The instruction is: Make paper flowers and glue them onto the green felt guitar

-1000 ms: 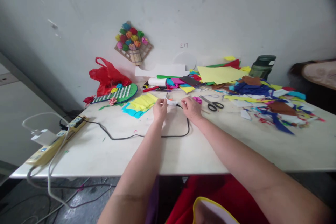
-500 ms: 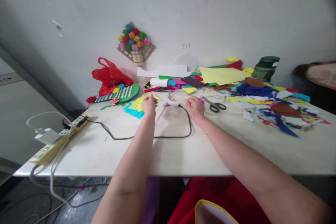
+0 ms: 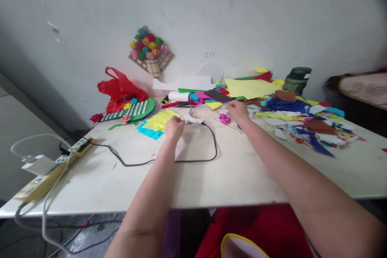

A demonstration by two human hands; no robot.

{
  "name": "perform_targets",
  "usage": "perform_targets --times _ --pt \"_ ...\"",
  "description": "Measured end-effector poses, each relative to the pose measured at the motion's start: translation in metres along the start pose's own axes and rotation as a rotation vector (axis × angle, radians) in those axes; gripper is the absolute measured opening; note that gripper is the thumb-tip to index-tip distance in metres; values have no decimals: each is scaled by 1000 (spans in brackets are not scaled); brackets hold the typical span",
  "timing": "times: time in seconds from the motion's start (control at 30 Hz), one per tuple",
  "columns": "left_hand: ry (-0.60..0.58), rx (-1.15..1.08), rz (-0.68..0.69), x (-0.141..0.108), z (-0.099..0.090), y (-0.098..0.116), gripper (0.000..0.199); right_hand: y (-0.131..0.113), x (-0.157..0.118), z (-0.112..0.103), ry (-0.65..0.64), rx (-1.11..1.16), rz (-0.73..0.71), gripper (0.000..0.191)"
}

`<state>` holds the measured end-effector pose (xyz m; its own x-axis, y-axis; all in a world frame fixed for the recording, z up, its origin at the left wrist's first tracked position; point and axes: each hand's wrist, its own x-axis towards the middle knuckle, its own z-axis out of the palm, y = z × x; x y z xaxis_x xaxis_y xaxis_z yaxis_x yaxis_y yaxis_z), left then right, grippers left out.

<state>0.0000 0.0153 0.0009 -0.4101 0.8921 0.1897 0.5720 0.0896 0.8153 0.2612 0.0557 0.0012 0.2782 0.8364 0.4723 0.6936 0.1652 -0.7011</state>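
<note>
My left hand [image 3: 174, 128] is closed, its fingertips pinched beside the white glue gun [image 3: 193, 119]; what it holds, if anything, is too small to name. Yellow paper [image 3: 160, 120] and blue paper [image 3: 147, 130] lie just left of it. Farther right, my right hand [image 3: 238, 112] is over the place of the scissors, which it mostly hides, with its fingers bent together. A pink paper flower [image 3: 224, 118] rests on the table between the hands, near a thin wooden stick [image 3: 223, 125].
A power strip [image 3: 51, 173] with a white charger [image 3: 40, 165] sits at the left edge. Black cable [image 3: 133, 165] loops across the table [image 3: 211, 185]. Coloured scraps [image 3: 320, 125] and a green bottle [image 3: 298, 80] are at right; a red bag [image 3: 121, 88] stands back left.
My right hand has moved right and back, leaving the pink flower in the open and covering the scissors. My left hand is nearer the glue gun. The whole view has shifted slightly.
</note>
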Motion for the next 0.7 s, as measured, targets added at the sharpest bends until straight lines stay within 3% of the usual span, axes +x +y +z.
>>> perform_targets --times 0.07,0.2,0.4,0.47,0.57,0.7 --pt "-34 168 35 -3 -1 5 13 -6 -8 -2 -97 -224 -30 19" --pt "-97 382 116 -7 -3 6 14 -15 -28 4 -160 -480 -340 20" --pt "-148 430 91 -8 -6 5 24 -13 -37 16 -178 -494 -514 17" --pt "-154 395 49 -9 -6 5 28 -10 -31 14 -113 -440 -454 21" --pt "-155 384 23 -12 -6 5 31 -1 -17 3 -24 -373 -239 27" --pt "-212 568 44 -14 -7 7 33 12 -1 -17 -99 -369 -8 41"
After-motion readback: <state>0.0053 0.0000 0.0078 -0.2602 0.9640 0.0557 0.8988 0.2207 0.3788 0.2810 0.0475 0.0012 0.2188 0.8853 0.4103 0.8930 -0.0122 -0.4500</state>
